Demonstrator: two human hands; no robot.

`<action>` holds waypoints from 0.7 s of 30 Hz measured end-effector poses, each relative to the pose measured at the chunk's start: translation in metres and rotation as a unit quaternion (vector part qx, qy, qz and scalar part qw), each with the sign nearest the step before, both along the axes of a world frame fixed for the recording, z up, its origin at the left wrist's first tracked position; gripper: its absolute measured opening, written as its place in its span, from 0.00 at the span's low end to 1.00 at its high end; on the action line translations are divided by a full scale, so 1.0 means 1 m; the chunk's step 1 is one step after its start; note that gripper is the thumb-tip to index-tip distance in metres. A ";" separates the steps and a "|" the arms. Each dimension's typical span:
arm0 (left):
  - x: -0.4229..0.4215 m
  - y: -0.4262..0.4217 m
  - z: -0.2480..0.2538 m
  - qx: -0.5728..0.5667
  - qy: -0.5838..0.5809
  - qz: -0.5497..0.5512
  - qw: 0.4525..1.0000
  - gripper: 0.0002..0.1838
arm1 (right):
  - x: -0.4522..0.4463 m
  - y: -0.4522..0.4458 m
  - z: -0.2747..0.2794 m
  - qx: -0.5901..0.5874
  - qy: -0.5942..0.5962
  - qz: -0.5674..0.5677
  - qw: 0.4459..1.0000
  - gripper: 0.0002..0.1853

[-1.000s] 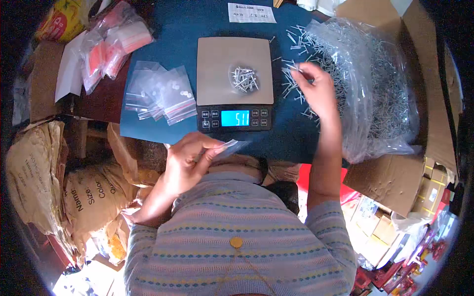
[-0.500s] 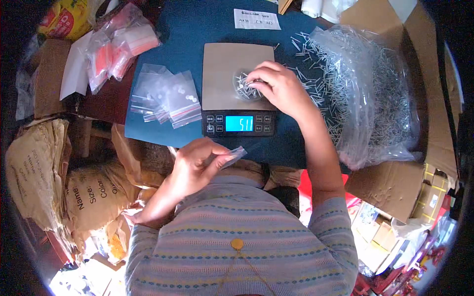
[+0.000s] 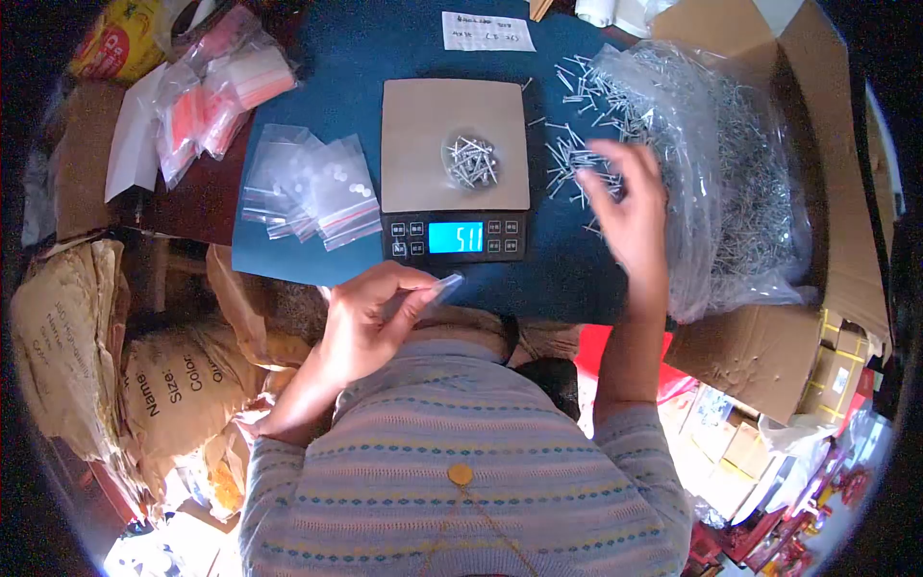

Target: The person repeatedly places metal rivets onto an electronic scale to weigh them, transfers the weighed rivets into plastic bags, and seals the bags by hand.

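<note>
My left hand (image 3: pixel 380 313) is closed in a pinch on a small clear plastic bag (image 3: pixel 446 286), in front of the digital scale (image 3: pixel 399 144). A round clear dish (image 3: pixel 446 173) holding silvery nails (image 3: pixel 472 160) rests on the scale's platform; whether they are nails or screws is hard to tell. The scale's blue display (image 3: pixel 456 238) is lit. To the right of the scale, my right hand (image 3: pixel 630 197) hovers by the loose nails (image 3: pixel 567 159), fingers apart and slightly blurred. Nothing shows between its fingers.
A large clear bag of nails (image 3: pixel 716 183) lies in an open cardboard box (image 3: pixel 755 361) at right. Several flat zip bags (image 3: pixel 332 192) with small white pieces lie left of the scale. Red-edged bag packs (image 3: pixel 207 106) sit farther left. A paper label (image 3: pixel 487 32) lies behind the scale.
My right hand has left the dish on the scale and moved right to the loose nails, its fingers opening. My left hand still pinches the small bag. The view has shifted slightly.
</note>
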State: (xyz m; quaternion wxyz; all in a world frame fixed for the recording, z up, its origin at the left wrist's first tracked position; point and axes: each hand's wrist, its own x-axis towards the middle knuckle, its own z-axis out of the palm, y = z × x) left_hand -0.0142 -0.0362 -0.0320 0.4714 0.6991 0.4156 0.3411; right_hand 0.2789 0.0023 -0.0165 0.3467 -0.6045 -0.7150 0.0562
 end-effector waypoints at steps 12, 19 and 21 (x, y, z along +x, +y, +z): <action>0.013 -0.010 -0.007 0.018 -0.164 -0.211 0.963 0.10 | -0.072 -0.070 -0.009 -0.133 0.257 0.349 0.891 0.05; 0.015 -0.003 0.002 0.176 -0.106 -0.215 0.955 0.11 | -0.063 -0.066 -0.008 -0.116 0.302 0.339 0.883 0.07; 0.018 0.001 0.013 0.214 -0.133 -0.144 0.957 0.12 | -0.060 -0.064 -0.011 -0.146 0.303 0.308 0.890 0.07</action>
